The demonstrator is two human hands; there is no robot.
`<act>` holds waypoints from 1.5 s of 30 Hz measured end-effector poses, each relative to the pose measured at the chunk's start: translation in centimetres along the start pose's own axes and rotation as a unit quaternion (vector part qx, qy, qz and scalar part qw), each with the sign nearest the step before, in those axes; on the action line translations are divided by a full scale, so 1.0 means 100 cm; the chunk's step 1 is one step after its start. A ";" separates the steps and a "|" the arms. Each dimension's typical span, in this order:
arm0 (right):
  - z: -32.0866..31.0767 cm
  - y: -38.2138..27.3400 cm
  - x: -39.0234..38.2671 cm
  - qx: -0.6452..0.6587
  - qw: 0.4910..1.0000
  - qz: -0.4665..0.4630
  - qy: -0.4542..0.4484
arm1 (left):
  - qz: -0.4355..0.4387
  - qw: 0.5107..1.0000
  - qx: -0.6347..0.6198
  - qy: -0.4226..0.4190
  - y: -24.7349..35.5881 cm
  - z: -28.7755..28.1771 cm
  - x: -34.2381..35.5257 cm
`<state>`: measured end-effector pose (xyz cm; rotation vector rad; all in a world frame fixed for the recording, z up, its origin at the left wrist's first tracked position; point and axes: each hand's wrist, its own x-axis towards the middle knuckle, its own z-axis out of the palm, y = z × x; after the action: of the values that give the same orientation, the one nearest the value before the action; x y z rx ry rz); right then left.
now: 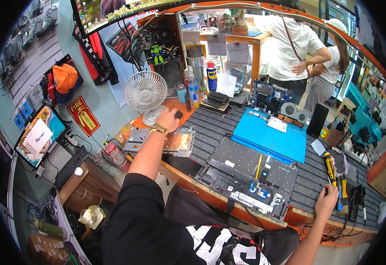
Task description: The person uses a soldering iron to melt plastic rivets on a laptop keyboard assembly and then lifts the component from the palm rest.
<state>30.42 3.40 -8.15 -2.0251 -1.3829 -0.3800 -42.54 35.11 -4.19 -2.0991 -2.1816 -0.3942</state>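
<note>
My left hand [167, 120], a beaded bracelet at its wrist, reaches to the orange bench top beside a small white fan [145, 90]. Its fingers are closed round a small black rounded object [178, 115]. Under that forearm lies a metal laptop panel with a copper-coloured area [177, 142]. My right hand [326, 201] rests at the bench's right edge, fingers pinched together; a thin dark tip shows above them, its kind unclear. Near it lie a yellow-and-black screwdriver [330, 168] and a brush [343, 194]. An opened laptop keyboard chassis [250, 176] lies before me.
Behind the chassis lies a blue laptop cover [270, 134]. A circuit board [272, 95] and a cooling fan [293, 112] stand beyond it. A blue spray can [211, 76] and bottles stand at the back. Two people [294, 48] are beyond the bench. A monitor [40, 134] is at left.
</note>
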 end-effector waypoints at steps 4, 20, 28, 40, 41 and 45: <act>0.001 0.001 0.000 -0.003 1.000 0.006 -0.002 | 0.005 1.000 -0.006 0.000 0.000 -0.002 -0.001; 0.002 0.004 0.000 0.002 1.000 -0.005 0.000 | 0.005 1.000 -0.009 -0.007 0.005 -0.011 -0.006; 0.002 0.005 0.000 -0.001 1.000 0.000 -0.004 | 0.014 1.000 -0.018 -0.010 0.003 -0.011 -0.005; 0.003 0.007 0.000 0.001 1.000 -0.013 0.002 | 0.019 1.000 -0.022 -0.009 0.003 -0.013 -0.006; 0.003 0.007 0.000 0.000 1.000 -0.013 0.002 | 0.016 1.000 -0.020 -0.011 0.002 -0.012 -0.006; 0.003 0.007 -0.001 0.001 1.000 -0.012 0.003 | 0.021 0.999 -0.027 -0.004 -0.001 -0.008 -0.004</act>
<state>30.99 3.42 -8.67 -2.0057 -1.4050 -0.3943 -42.75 34.53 -3.50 -2.1743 -2.1494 -0.4457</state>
